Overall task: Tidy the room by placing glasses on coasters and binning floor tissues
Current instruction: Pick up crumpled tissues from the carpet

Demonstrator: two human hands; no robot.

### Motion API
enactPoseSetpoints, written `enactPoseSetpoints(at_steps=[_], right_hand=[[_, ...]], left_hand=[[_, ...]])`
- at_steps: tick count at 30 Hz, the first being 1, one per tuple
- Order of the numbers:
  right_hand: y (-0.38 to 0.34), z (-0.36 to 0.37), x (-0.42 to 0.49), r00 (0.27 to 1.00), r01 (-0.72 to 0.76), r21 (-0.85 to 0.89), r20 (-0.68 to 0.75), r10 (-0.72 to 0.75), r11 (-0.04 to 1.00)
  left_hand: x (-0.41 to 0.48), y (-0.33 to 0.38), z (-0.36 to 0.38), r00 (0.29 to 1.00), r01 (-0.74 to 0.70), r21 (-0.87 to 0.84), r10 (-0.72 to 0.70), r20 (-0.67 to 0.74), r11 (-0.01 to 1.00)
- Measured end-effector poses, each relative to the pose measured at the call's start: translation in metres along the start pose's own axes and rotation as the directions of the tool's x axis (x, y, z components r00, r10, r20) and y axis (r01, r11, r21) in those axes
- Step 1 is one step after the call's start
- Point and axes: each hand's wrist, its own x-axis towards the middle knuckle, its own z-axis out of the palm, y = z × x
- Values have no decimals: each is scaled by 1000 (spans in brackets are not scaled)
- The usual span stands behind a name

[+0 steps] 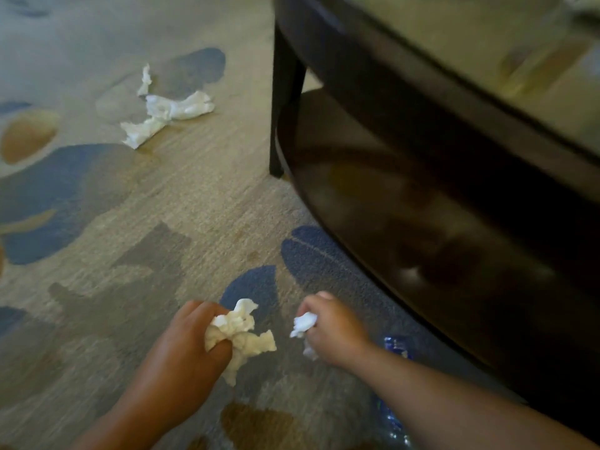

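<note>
Your left hand (191, 339) is closed around a crumpled tissue (240, 336), whose loose ends spill out past your fingers toward the right. Your right hand (331, 329) is fisted on a smaller tissue wad (303, 323), with white bits poking out on its left side. Both hands hover low over the patterned carpet (201, 203), close together but apart. Under your right forearm lies a clear plastic bottle with a blue label (394, 347). Farther up the carpet, well apart from your hands, more twisted tissues (165, 112) lie on the floor. To your right stands a dark round table (406, 102) with a lower shelf.
</note>
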Motion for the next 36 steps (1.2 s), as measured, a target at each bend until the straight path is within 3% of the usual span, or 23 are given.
enactPoseSetpoints(at_steps=[5, 14, 18, 21, 25, 29, 36], right_hand=[[-57, -55, -42, 986, 151, 176, -98, -136, 973], [-105, -130, -135, 987, 138, 397, -132, -92, 907], [-123, -165, -173, 960, 219, 375, -248, -130, 901], [-136, -190, -204, 910, 332, 351, -363, -200, 876], [-140, -234, -250, 882, 376, 354, -420, -214, 856], [-124, -276, -287, 855, 334, 280, -492, -164, 900], [-51, -333, -303, 784, 113, 249, -617, 68, 962]], left_hand=[[4, 55, -48, 997, -53, -28, 51, -56, 998], [-32, 132, -118, 994, -28, -103, 17, -105, 994], [-53, 165, -146, 989, -69, -105, 54, -138, 992], [-69, 192, -161, 991, -108, -145, 96, -91, 984], [-84, 227, -168, 983, -186, -196, 179, -51, 963], [-83, 262, -167, 962, -268, -181, 256, -91, 946], [-66, 311, -136, 943, -331, -255, 310, -120, 909]])
